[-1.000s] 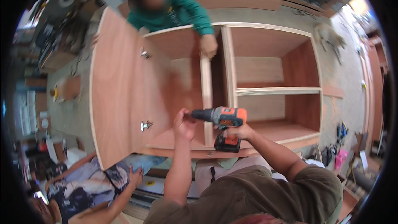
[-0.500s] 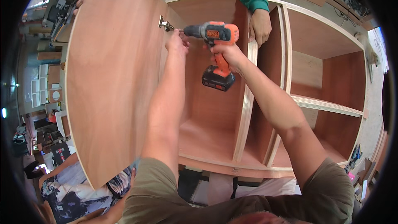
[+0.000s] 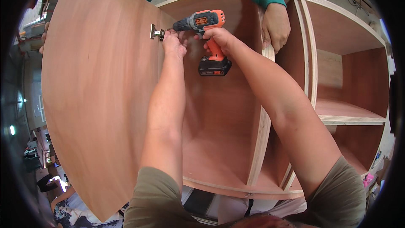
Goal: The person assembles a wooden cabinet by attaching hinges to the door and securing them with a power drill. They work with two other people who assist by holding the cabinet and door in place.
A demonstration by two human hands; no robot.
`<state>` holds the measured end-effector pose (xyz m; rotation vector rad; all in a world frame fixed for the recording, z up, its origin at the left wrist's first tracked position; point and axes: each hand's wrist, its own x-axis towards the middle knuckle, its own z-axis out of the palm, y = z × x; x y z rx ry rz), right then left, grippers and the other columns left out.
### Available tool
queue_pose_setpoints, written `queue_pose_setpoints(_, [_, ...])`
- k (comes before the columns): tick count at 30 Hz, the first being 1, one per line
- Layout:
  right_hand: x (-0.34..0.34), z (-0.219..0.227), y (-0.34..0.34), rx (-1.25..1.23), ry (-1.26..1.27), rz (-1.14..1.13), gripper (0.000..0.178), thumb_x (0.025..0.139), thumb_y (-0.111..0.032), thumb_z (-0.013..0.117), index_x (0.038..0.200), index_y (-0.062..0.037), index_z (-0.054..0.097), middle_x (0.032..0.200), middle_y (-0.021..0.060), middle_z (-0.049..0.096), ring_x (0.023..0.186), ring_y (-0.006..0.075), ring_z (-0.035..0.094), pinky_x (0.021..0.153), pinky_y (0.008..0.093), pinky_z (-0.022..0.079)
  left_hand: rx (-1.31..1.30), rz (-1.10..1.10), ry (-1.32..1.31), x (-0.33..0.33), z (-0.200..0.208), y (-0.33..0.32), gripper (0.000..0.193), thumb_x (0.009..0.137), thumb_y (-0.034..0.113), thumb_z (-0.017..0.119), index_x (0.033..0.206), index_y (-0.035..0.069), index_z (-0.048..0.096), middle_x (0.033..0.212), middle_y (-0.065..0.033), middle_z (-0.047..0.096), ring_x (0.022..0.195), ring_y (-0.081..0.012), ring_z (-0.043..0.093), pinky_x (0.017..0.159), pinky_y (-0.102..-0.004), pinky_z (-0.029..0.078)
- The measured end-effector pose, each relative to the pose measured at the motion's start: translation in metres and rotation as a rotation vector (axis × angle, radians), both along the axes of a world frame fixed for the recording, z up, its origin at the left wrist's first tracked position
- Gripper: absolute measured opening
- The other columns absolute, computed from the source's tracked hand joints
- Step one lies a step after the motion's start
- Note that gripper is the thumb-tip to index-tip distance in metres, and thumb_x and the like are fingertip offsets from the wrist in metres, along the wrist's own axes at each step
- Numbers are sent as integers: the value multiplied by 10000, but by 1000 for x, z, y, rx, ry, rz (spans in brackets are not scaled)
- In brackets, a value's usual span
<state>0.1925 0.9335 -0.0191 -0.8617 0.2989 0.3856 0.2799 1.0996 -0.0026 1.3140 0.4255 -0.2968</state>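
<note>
My right hand (image 3: 219, 39) is wrapped round the orange grip of a black-and-orange cordless drill (image 3: 201, 20). The drill lies nearly level, its chuck pointing left toward a metal cabinet hinge (image 3: 157, 33). That hinge sits where the plywood door (image 3: 101, 84) meets the cabinet's side panel. Close under the chuck, my left hand (image 3: 174, 44) has its fingertips pinched together beside the hinge. What they hold, if anything, is hidden, and so is the drill's tip.
The open-fronted plywood cabinet (image 3: 223, 135) has upright dividers and a shelf (image 3: 350, 118) at right. Across from me, a person in a green sleeve rests a hand (image 3: 276, 27) on a divider's edge. Another person's fingers (image 3: 44, 38) grip the door's far left edge.
The view has shifted, so door and cabinet look larger and the hinge lies lower left. Relative to the hinge, the drill's chuck has moved up; both my hands keep their holds.
</note>
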Motion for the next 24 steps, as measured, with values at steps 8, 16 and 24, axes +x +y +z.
queue_pose_setpoints(8, [19, -27, 2, 64, -55, -32, 382, 715, -63, 573, 1097, -53, 586, 928, 67, 674, 619, 172, 564, 558, 347, 491, 25, -19, 50, 18, -20, 10, 503, 882, -34, 338, 1318, 214, 377, 1296, 51, 508, 1132, -182, 547, 944, -535, 289])
queue_pose_setpoints(16, [25, -32, -7, 6, -16, 52, 403, 697, -87, 597, 1099, -60, 584, 976, 66, 661, 671, 182, 569, 575, 396, 495, -6, 70, 14, 15, -39, 1, 420, 866, -44, 348, 1188, 219, 407, 1130, 48, 527, 932, -135, 559, 819, -456, 369])
queue_pose_setpoints(24, [26, -33, -9, 51, -26, 50, 396, 687, -82, 599, 1081, -52, 587, 952, 71, 657, 614, 173, 561, 522, 371, 485, -38, 190, 5, 21, -44, -10, 392, 858, -40, 339, 1158, 202, 408, 1026, 15, 521, 829, -138, 524, 731, -396, 398])
